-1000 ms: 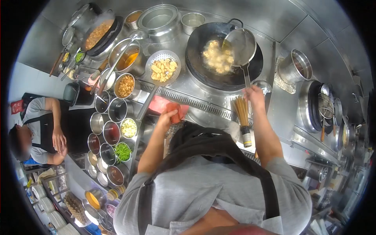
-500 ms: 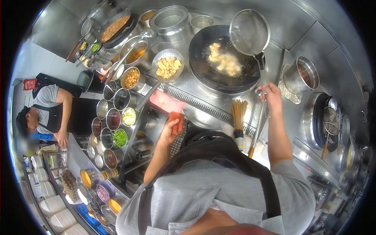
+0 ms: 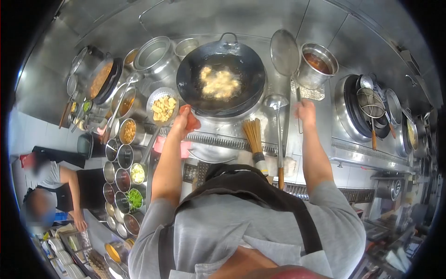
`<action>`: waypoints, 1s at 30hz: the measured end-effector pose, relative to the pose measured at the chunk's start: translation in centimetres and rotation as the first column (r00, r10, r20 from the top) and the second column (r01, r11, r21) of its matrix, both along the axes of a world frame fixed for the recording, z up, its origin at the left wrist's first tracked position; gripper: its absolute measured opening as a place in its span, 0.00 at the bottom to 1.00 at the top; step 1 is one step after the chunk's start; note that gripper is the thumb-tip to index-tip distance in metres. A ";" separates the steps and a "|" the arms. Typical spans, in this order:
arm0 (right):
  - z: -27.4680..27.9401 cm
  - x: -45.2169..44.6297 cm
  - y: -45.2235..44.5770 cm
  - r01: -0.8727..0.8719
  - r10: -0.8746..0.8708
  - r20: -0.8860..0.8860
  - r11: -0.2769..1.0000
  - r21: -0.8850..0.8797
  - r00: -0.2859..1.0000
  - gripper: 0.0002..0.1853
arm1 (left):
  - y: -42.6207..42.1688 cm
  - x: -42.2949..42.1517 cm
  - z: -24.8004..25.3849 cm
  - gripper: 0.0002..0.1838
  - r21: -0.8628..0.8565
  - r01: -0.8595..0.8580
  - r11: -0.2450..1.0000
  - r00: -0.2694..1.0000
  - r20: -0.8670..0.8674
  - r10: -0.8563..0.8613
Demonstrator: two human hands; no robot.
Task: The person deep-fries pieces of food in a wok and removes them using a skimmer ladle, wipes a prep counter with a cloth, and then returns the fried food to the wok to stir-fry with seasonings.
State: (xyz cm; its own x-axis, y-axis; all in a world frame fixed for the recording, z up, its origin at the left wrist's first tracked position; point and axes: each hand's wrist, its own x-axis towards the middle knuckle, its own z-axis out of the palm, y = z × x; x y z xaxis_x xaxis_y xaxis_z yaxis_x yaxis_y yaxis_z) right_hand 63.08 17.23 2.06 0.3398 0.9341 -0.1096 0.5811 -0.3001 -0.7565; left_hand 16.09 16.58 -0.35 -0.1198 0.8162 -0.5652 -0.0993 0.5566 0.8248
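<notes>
Clutching red cloth [image 3: 192, 122], likely against heat, the left hand [image 3: 179, 124] meets seven o'clock of the wok [image 3: 251, 79]. The right hand [image 3: 305, 112] grips a strainer [image 3: 285, 53].

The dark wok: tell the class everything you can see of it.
The wok is wide, round and dark, apparently metal, with a loop handle at its far rim. It sits on the steel stove, holding golden pieces in liquid. The left hand holds red cloth near its rim; contact is unclear.
</notes>
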 end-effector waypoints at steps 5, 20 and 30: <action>3.2 3.1 0.6 0.234 -0.076 -0.602 0.954 0.189 0.795 0.08 | 4.2 2.5 -2.3 0.15 -0.165 0.103 0.981 0.994 -0.029 -0.109; 7.8 13.9 -1.4 0.205 -0.206 0.072 0.979 0.016 0.976 0.22 | 4.3 2.7 -4.6 0.20 -0.080 -0.009 0.997 0.970 0.242 0.029; 6.1 11.2 -1.2 0.085 -0.091 0.552 0.996 0.036 0.829 0.15 | 4.5 2.5 -4.3 0.22 -0.113 0.055 0.992 0.954 0.299 -0.019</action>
State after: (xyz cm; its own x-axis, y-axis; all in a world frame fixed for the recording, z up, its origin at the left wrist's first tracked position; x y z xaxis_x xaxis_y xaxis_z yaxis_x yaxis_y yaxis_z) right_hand 74.28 16.00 8.17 0.4220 0.8972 0.1300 0.8744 -0.3649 -0.3197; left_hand 18.61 21.06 -4.60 0.0974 0.7415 -0.6638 -0.3070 0.6569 0.6887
